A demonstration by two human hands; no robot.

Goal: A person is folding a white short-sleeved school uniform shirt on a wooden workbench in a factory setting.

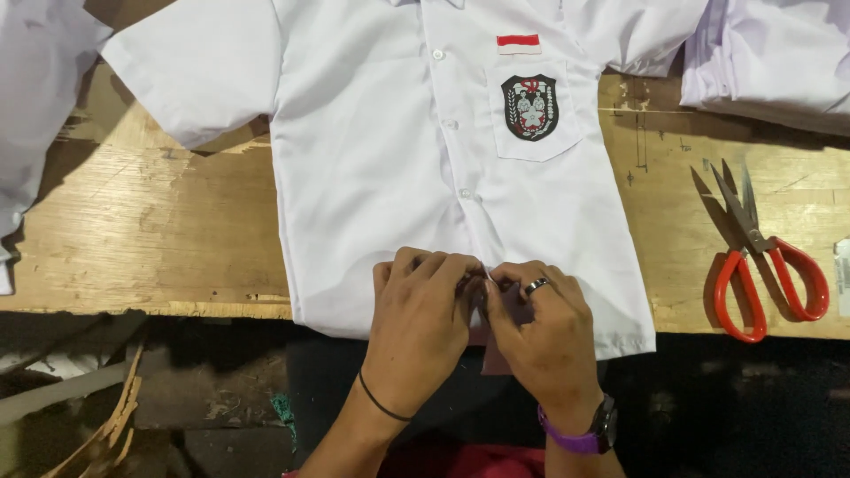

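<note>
A white short-sleeved shirt lies face up on a wooden table, buttoned down its front. Its chest pocket carries a black shield badge with a small red and white strip above it. My left hand and my right hand meet at the bottom of the button strip, near the hem. Both pinch the shirt's front edge there, fingers curled. The right hand wears a ring and a purple-strapped watch; the left wrist has a thin black band. The lowest button is hidden under my fingers.
Red-handled scissors lie shut on the table to the right. More white cloth is heaped at the far right and at the left edge. The table's front edge runs under the shirt's hem, with dark floor and scraps below.
</note>
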